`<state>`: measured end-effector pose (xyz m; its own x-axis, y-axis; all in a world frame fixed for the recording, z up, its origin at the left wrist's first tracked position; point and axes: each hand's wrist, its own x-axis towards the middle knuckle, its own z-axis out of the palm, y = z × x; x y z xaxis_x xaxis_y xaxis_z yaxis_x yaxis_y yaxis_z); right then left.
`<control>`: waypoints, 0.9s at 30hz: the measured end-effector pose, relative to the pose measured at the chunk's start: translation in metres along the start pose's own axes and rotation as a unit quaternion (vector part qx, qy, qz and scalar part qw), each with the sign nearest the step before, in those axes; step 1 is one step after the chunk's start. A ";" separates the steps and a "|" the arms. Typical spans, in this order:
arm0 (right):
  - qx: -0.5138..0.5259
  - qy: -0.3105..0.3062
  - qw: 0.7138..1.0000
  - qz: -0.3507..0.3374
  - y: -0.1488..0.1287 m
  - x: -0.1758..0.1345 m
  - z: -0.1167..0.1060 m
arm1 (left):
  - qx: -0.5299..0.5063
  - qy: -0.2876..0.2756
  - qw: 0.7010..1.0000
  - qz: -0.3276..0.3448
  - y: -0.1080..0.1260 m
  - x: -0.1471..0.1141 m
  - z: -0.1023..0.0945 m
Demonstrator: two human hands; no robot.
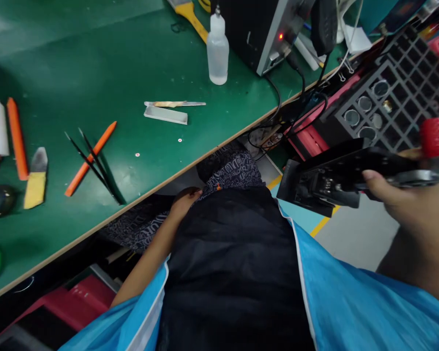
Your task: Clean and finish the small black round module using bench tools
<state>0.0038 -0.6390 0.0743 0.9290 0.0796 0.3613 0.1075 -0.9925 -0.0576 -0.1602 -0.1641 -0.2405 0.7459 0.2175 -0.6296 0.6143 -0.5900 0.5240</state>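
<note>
My right hand [406, 195], raised at the right, is closed around a black device with a red knob [325, 178]. The device has a flat black plate at its near end, metal fittings along its side and a red ribbed knob at the far end; I cannot make out its exact kind. Low at the table's edge, my left hand [185, 202] rests on my thigh, in patterned trousers [234, 168]. Its fingers seem to lie flat with nothing in them, though they are partly hidden.
On the green table [131, 63] lie black tweezers [95, 163], orange sticks [17, 139], a yellow-handled scraper [36, 180], a small white tray [166, 115] and a knife [175, 104]. A squeeze bottle [218, 51] stands beside a black box [252, 29]. A compartment tray [398, 92] is at right.
</note>
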 end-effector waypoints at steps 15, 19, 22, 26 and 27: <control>0.067 -0.125 0.990 0.019 0.010 -0.047 0.158 | 0.006 0.005 0.999 -0.032 0.002 -0.012 -0.002; 0.065 -0.186 0.980 0.020 0.010 -0.073 0.209 | 0.007 0.008 0.999 -0.040 0.001 -0.015 -0.002; 0.055 -0.237 0.969 0.037 0.006 -0.090 0.246 | 0.012 0.015 0.999 -0.044 0.001 -0.014 -0.001; 0.011 -0.287 0.951 0.113 0.006 -0.095 0.298 | 0.013 0.020 0.999 -0.048 0.001 -0.012 0.000; -0.004 -0.296 0.945 0.138 0.007 -0.093 0.311 | 0.012 0.022 0.998 -0.049 0.001 -0.011 0.001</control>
<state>0.0278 -0.6244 -0.2488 0.9568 -0.1477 -0.2504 -0.1692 -0.9833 -0.0665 -0.1679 -0.1678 -0.2333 0.6937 0.3087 -0.6508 0.6786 -0.5829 0.4469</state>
